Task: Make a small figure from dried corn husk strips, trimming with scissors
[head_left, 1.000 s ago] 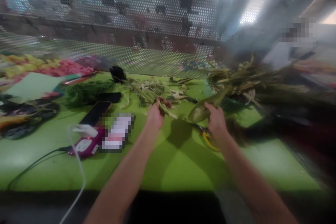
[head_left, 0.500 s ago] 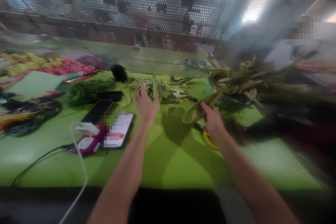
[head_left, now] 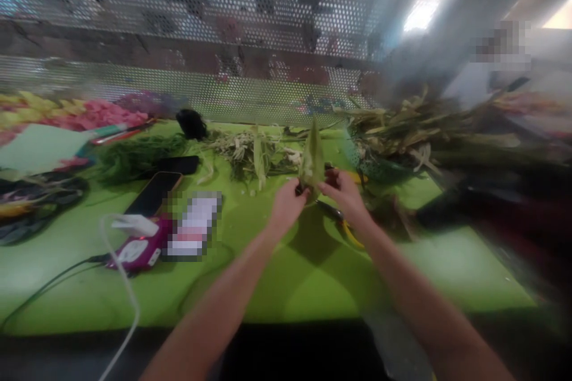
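A pale green corn husk (head_left: 312, 158) stands upright above the table, its pointed tip up. My left hand (head_left: 287, 205) grips its lower left edge between thumb and fingers. My right hand (head_left: 345, 195) pinches the husk's lower right edge. Just below my right hand lies a yellow-handled tool (head_left: 351, 233) with a dark metal end, partly covered by the hand. Beyond my left hand, another piece of husk (head_left: 260, 158) lies against a heap of dry plant scraps (head_left: 235, 152).
A green basket (head_left: 357, 152) overflowing with dry husks stands at the right. To the left are a lit phone (head_left: 194, 226), a dark phone (head_left: 154, 193), a purple power adapter (head_left: 143, 247) with cables, and green fibres (head_left: 134, 158). A perforated metal screen (head_left: 250, 24) rises behind the green table (head_left: 277, 292).
My left hand has come right, from the scrap heap to the husk. My right hand has shifted left and turned the husk upright, and both hands now hold it.
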A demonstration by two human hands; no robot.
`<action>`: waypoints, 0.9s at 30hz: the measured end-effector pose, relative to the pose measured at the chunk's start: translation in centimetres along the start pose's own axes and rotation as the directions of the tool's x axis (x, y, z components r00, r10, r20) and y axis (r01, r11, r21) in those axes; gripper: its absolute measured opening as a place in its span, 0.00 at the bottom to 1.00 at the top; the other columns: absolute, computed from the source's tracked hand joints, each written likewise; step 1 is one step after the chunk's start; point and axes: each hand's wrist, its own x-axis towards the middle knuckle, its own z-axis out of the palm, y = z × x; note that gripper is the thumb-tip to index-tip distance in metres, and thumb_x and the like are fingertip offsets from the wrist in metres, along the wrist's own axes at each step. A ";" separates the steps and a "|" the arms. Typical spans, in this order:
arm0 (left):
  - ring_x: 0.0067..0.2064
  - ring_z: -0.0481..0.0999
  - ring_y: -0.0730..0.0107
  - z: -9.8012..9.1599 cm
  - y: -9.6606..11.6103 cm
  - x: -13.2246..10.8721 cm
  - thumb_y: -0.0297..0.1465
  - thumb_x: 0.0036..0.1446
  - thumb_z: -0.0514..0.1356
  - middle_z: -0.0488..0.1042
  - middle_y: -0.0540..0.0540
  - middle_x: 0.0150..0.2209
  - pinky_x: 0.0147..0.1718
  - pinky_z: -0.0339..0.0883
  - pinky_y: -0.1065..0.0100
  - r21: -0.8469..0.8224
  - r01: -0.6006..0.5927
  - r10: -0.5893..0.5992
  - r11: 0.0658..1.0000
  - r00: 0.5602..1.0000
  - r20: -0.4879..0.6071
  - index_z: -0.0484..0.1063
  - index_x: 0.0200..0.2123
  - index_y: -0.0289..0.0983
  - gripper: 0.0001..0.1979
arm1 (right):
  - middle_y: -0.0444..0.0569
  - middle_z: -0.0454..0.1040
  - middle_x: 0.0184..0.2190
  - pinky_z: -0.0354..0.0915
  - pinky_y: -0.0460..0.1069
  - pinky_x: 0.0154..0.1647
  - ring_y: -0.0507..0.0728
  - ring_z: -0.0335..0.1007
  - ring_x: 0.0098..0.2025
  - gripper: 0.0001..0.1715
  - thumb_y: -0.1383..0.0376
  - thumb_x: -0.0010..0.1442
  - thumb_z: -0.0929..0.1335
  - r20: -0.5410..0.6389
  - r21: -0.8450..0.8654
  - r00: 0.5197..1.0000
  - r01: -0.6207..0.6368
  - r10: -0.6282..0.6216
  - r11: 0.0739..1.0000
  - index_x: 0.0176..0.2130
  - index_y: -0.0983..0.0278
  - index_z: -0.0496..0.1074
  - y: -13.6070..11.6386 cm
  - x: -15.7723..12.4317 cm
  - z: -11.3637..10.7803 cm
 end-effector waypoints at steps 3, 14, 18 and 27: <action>0.29 0.69 0.69 0.4 -0.2 0.0 0.32 0.54 0.61 0.73 0.47 0.29 0.30 0.60 0.68 -0.113 0.026 -0.032 0.993 0.998 -0.054 0.69 0.31 0.36 0.05 | 0.44 0.72 0.27 0.61 0.49 0.30 0.54 0.66 0.29 0.21 0.53 0.47 0.75 0.028 -0.202 0.998 0.057 -0.052 0.978 0.35 0.62 0.68 0.3 -0.3 0.3; 0.33 0.75 0.69 0.2 -0.6 0.6 0.37 0.52 0.64 0.78 0.42 0.38 0.34 0.69 0.66 -0.531 0.156 -0.105 0.833 0.987 0.125 0.71 0.40 0.34 0.15 | 0.42 0.72 0.21 0.65 0.48 0.31 0.52 0.67 0.25 0.10 0.59 0.47 0.72 0.001 0.100 0.991 -0.131 0.131 0.986 0.25 0.62 0.69 -0.4 0.0 0.2; 0.32 0.76 0.70 0.0 -0.9 0.9 0.39 0.50 0.67 0.79 0.41 0.40 0.36 0.72 0.64 -0.619 0.207 -0.124 0.758 0.977 0.176 0.72 0.43 0.33 0.20 | 0.42 0.72 0.21 0.65 0.47 0.31 0.51 0.66 0.24 0.13 0.58 0.45 0.74 0.039 0.241 0.986 -0.166 0.161 0.956 0.26 0.63 0.71 -0.5 -0.1 0.4; 0.41 0.80 0.62 -0.8 -1.3 1.2 0.26 0.43 0.69 0.81 0.40 0.38 0.50 0.71 0.56 -0.570 0.176 0.002 0.803 0.954 0.298 0.76 0.39 0.31 0.16 | 0.40 0.71 0.23 0.61 0.46 0.30 0.50 0.64 0.25 0.13 0.60 0.43 0.75 0.010 0.331 0.985 -0.167 0.173 0.929 0.28 0.64 0.73 0.6 0.4 0.2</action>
